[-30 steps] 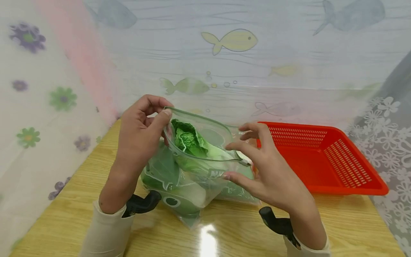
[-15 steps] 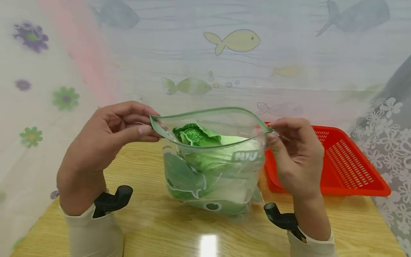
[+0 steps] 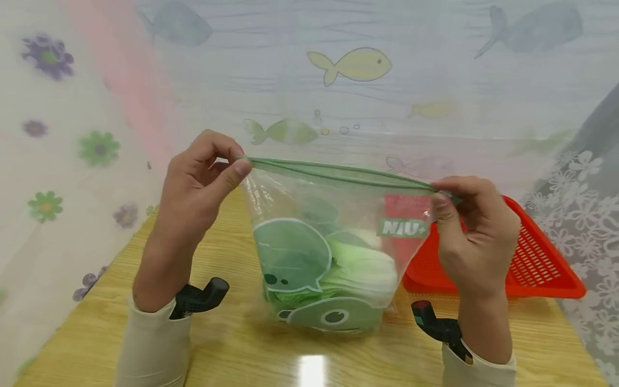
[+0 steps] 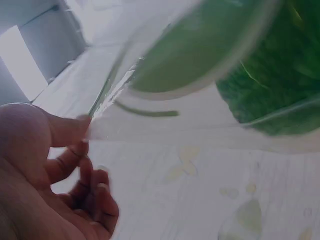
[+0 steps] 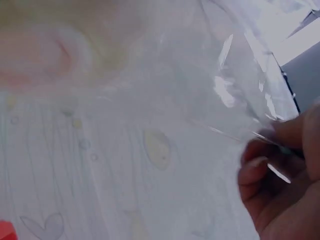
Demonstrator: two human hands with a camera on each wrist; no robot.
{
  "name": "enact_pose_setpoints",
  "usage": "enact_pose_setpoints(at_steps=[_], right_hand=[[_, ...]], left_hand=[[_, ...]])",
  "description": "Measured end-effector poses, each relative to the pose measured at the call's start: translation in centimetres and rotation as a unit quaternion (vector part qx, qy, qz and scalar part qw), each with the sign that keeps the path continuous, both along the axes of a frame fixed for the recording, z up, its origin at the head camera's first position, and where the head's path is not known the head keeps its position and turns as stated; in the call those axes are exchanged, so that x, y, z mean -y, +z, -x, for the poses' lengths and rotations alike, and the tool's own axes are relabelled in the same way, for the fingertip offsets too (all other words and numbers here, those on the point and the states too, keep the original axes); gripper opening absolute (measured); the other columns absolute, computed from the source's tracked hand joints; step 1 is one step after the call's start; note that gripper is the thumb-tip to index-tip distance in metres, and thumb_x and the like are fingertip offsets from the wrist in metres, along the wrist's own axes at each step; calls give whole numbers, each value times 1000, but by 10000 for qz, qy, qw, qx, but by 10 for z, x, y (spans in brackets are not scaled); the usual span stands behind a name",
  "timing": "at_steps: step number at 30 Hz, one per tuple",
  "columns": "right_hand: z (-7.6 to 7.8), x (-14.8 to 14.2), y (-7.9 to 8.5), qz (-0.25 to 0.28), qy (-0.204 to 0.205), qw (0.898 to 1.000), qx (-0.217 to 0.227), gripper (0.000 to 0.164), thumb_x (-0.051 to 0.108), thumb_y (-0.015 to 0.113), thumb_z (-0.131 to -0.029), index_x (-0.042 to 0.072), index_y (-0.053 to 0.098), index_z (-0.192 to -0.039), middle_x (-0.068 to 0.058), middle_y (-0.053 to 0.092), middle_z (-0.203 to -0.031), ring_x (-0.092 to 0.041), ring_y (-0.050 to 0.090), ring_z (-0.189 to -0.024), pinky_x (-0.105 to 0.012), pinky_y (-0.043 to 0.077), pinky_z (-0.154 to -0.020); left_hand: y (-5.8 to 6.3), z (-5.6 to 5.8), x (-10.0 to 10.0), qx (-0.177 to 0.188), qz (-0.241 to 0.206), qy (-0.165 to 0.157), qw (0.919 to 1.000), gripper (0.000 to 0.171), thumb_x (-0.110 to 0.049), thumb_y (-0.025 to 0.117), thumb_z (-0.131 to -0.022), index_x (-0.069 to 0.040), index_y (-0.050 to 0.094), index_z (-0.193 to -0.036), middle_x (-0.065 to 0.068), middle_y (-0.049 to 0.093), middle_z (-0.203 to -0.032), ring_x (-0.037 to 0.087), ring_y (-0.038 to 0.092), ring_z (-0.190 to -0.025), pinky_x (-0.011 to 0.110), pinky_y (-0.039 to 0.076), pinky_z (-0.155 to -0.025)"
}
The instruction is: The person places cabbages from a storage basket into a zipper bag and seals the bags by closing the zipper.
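Observation:
A clear zip bag (image 3: 353, 207) with green cartoon prints and a "NIU" label hangs upright between my hands, its green zip edge stretched nearly straight with a narrow gap along the middle. Inside, at the bottom, lies a Chinese cabbage (image 3: 362, 266), pale stalk to the right; its dark green leaves (image 4: 275, 75) show in the left wrist view. My left hand (image 3: 203, 183) pinches the left top corner between thumb and forefinger. At the other end, my right hand (image 3: 471, 231) pinches the right top corner, as the right wrist view also shows the fingers (image 5: 255, 172) at the film.
A red plastic basket (image 3: 537, 258) stands on the wooden table (image 3: 217, 344) at the right, partly behind my right hand. Behind the table hangs a pale curtain (image 3: 271, 70) with fish prints, and flowered cloth (image 3: 63, 177) covers the left side.
The right hand, earlier loose beside the bag, has taken its right corner. The bag's mouth has gone from wide and round to drawn nearly flat, and the bag is pulled taut.

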State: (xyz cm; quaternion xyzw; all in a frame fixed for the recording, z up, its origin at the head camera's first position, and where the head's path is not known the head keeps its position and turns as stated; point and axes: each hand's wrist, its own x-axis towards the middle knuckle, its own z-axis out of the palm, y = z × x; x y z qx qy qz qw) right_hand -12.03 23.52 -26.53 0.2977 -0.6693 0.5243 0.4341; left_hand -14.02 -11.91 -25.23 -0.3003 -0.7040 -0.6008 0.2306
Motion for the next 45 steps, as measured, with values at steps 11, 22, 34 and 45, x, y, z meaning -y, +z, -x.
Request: enact_pose_setpoints(at_steps=[11, 22, 34, 45], right_hand=[[3, -11, 0, 539, 1000, 9854, 1271, 28, -12, 72, -95, -17, 69, -122, -9, 71, -91, -17, 61, -70, -20, 56, -70], [15, 10, -16, 729, 757, 9549, 2778, 10, -6, 72, -98, -12, 70, -106, -8, 74, -86, -19, 65, -70, -22, 60, -71], [8, 42, -23, 261, 1243, 9806, 1490, 12, -18, 68, -94, -17, 69, -106, -7, 72, -89, -16, 66, -71, -22, 60, -71], [2, 47, -21, -80, 1183, 9866, 1121, 3, -11, 69, -96, -11, 70, -100, -16, 69, -89, -21, 63, -71, -25, 59, -71]], left_hand=[[-2, 6, -7, 330, -1006, 118, 9943, 7, 6, 63, -104, 0, 62, -101, 12, 71, -88, 22, 74, -82, 31, 57, -81], [-22, 17, -30, 418, 1736, 2844, 9419, 39, -25, 54, -113, 2, 52, -140, 19, 58, -134, 36, 57, -118, 51, 37, -103], [-10, -7, -112, -2266, 2355, 1640, 9307, 30, -30, 75, -102, -14, 74, -128, 0, 73, -125, 20, 59, -131, 59, 25, -110], [-9, 0, -116, -2316, 2062, 1229, 9427, 7, -27, 80, -98, -21, 78, -98, -11, 72, -94, 14, 59, -109, 60, 24, -104]])
